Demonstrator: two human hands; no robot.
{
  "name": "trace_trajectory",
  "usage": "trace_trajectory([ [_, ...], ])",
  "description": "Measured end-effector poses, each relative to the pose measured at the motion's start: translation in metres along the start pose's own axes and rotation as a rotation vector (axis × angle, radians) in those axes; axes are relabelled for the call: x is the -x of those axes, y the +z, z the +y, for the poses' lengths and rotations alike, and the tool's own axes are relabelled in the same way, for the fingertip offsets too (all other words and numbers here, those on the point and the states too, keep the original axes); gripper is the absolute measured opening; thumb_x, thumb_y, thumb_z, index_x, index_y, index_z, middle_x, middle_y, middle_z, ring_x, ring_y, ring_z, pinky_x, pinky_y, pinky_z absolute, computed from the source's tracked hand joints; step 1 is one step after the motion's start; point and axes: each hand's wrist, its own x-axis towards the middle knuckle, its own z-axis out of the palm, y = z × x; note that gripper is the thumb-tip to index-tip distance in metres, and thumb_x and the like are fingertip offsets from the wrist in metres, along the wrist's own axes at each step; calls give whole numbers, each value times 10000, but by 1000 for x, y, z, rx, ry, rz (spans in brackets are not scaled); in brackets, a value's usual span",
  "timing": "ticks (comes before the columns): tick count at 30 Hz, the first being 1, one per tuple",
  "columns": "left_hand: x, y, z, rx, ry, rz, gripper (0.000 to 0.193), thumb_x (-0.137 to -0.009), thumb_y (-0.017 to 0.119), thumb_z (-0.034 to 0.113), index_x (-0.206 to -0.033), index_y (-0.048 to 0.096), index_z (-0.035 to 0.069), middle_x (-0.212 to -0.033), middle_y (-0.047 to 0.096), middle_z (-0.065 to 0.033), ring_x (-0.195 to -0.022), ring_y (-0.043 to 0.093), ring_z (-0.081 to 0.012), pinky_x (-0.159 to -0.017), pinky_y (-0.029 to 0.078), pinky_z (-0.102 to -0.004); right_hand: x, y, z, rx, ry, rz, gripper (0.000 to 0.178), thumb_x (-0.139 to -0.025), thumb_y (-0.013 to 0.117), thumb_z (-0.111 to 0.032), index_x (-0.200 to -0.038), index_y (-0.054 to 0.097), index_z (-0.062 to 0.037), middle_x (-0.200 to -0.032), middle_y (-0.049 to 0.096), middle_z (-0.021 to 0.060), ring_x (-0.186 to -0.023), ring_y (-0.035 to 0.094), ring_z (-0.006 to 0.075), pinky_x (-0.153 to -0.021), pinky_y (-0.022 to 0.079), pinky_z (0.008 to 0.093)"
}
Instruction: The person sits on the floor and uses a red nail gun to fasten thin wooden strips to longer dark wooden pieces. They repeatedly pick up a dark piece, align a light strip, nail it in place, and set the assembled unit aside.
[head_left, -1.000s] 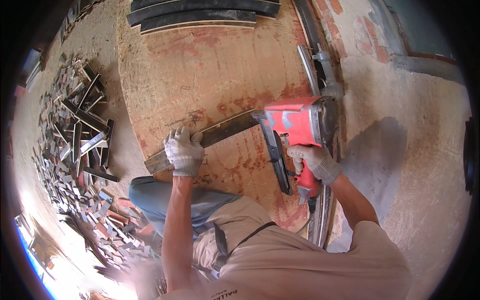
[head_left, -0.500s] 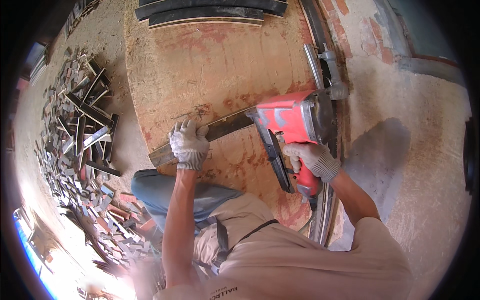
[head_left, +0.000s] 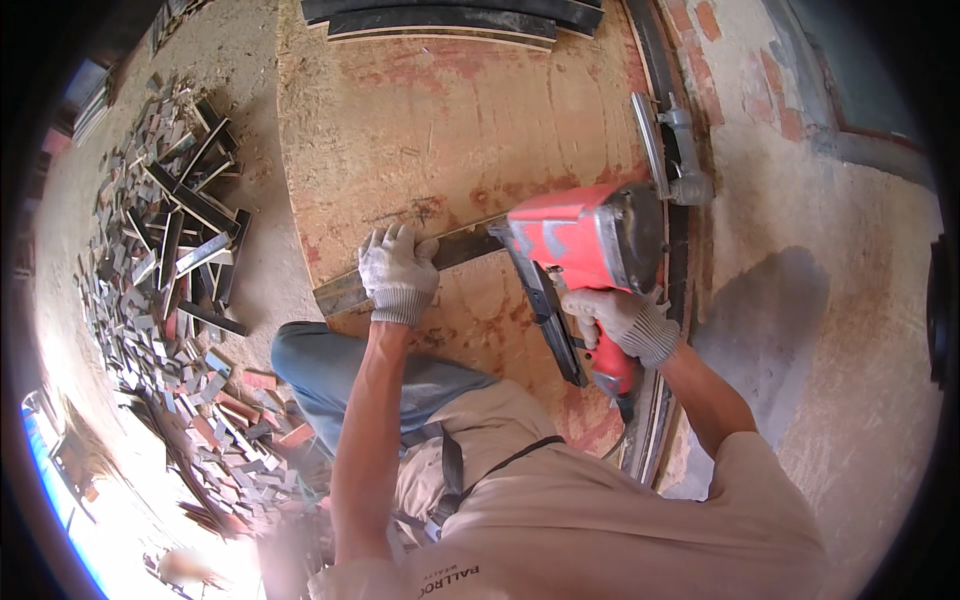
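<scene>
A dark wooden strip (head_left: 462,248) lies slantwise across a large worn plywood board (head_left: 400,130). Near its left end, my left hand (head_left: 400,272), in a pale knit glove, is closed over it. My right hand (head_left: 622,318), gloved the same way, wraps the handle of a red nail gun (head_left: 565,240). The gun's nose is at the strip, right of my left hand; its body hides the strip's right end. Below the nose, the gun's black magazine (head_left: 548,325) slants down toward me.
Several dark curved strips (head_left: 440,25) lie along the board's far edge. A metal fitting (head_left: 680,150) sits on the dark rail at the board's right, beside a wall with bare brick. Wood offcuts (head_left: 190,220) are heaped on the floor at left.
The whole view has shifted, so the board appears farther right. Against the board, the nail gun has moved slightly left along the strip, nearer my left hand. Both hands keep their grip.
</scene>
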Motion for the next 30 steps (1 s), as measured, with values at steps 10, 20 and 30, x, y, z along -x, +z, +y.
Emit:
trace_trajectory([
  [10,3,-8,-3,-15,26,9,191,-834,759,279,-913,718,110,-978,715,-115,-1002,647,-345,-938,471,-499,0,7,8,30,1,40,240,-1057,504,-192,-988,646,-11,-625,617,51,-583,618,148,-643,501,288],
  [20,48,-59,-97,38,-964,-23,628,-965,598,578,-963,779,-24,-900,750,-222,-927,719,-344,-875,539,-474,-3,17,23,-324,45,121,211,-995,625,-191,-885,664,-14,-611,611,64,-514,596,176,-560,490,311],
  [30,74,3,-12,1353,-1303,102,444,-908,741,177,-1217,616,-117,-1154,642,-247,-820,710,-372,-560,670,-414,27,28,55,-25,-23,67,247,-1063,528,-170,-909,637,-11,-619,618,62,-543,580,146,-604,496,298],
])
